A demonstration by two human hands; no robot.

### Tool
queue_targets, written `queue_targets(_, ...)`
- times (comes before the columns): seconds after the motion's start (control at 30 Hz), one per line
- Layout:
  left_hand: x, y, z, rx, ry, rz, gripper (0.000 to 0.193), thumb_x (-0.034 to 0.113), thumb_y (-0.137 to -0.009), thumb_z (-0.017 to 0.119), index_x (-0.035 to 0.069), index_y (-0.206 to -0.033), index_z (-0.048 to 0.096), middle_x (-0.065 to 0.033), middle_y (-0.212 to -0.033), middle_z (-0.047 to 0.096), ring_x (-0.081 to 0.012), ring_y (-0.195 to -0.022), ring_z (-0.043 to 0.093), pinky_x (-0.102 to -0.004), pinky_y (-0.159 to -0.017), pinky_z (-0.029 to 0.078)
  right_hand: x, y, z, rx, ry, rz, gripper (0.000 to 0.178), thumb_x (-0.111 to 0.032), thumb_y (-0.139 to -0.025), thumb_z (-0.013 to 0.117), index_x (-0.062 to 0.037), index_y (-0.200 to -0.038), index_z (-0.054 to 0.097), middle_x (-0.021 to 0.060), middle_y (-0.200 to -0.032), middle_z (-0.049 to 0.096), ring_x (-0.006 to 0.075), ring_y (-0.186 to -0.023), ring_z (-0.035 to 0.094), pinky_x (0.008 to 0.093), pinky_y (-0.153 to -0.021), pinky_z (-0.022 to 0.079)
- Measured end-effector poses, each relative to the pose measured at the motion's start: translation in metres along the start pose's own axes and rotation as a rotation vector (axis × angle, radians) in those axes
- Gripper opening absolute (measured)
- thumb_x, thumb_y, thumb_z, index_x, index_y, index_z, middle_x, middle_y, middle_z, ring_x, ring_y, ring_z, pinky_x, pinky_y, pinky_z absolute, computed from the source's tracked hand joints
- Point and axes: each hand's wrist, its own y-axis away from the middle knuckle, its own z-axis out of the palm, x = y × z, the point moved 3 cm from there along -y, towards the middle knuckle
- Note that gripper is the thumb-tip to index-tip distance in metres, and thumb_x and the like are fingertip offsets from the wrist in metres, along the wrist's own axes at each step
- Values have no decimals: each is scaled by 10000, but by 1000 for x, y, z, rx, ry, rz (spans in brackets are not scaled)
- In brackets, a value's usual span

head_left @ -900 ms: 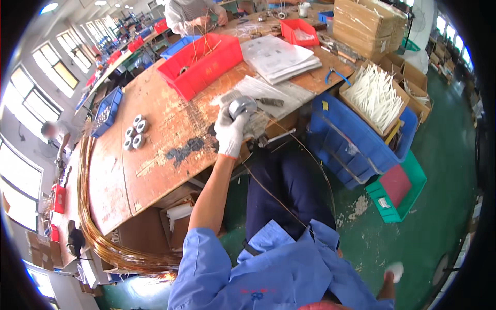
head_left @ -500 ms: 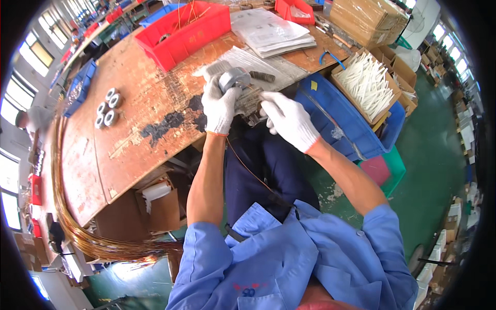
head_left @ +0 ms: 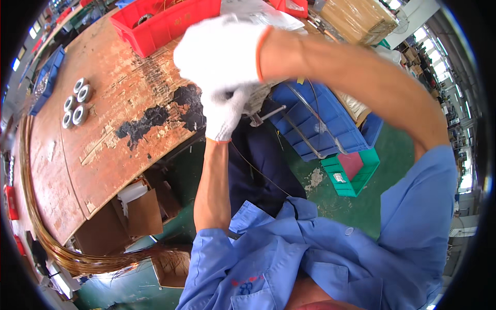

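Observation:
My left hand (head_left: 223, 116), in a white knit glove, is beside the table's front edge. It stays closed in the hold it had on a grey metal ring, which is now covered from sight. My right hand (head_left: 219, 54), also gloved, reaches across above it; motion smears it and its fingers cannot be made out. A thin copper wire (head_left: 253, 166) runs from below the left wrist down over my lap. Just right of the left hand, a metal fixture with a bar handle (head_left: 268, 115) sits at the table edge. Several similar metal rings (head_left: 84, 93) lie on the table's left part.
A red bin (head_left: 155, 33) stands at the table's back. A long copper wire bundle (head_left: 39, 217) curves along the left edge. Right of my legs are a blue crate (head_left: 297, 124) and a green bin (head_left: 356, 178). A wrapped carton (head_left: 356, 20) is at the back right.
My right hand has swung up and left, from beside the left hand to above it, and now covers the ring. The view has shifted, so the table things appear farther left.

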Motion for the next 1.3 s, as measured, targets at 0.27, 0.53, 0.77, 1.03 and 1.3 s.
queue_targets(0.27, 29, 11, -10, 341, -22, 380, 243, 192, -908, 681, 1, -1056, 704, -167, -1190, 628, -336, -1186, 519, -454, -1090, 398, 135, -44, 97, 256, -271, 27, 415, -351, -1019, 556, -11, -817, 680, 220, -794, 664, 419, -744, 633, 500, -715, 494)
queue_targets(0.53, 26, 11, -13, 229, -151, 274, 356, 209, -1095, 482, -63, -1180, 695, -151, -1291, 627, -211, -1214, 575, -339, -1043, 448, 221, -30, 188, -111, -636, 465, 443, -380, -991, 635, 22, -816, 703, 104, -711, 681, 210, -659, 676, 418, -635, 536)
queue_targets(0.77, 18, 7, -8, 400, 60, 213, 356, 270, -1119, 516, -24, -1241, 674, -61, -1139, 696, -115, -1037, 619, -280, -950, 483, 185, 14, 217, -403, -433, 310, 290, -263, -859, 746, -27, -1017, 687, 202, -882, 712, 345, -732, 706, 466, -644, 561)
queue_targets(1.03, 22, -2, -13, 339, 149, 15, 342, 263, -1104, 520, -23, -1173, 693, -49, -1078, 670, -129, -1008, 579, -293, -919, 456, 201, 95, 115, 1039, -341, 720, 196, -171, -965, 695, -32, -1075, 612, 88, -810, 661, 217, -703, 672, 392, -680, 541)
queue_targets(1.3, 54, -26, -39, 142, -100, 33, 400, 272, -995, 605, -46, -1195, 742, -107, -1155, 736, -170, -1043, 665, -280, -925, 502, -40, 228, 97, 734, -1596, 761, 200, -101, -1085, 522, 21, -1239, 560, 89, -936, 685, 99, -592, 621, 252, -516, 514)
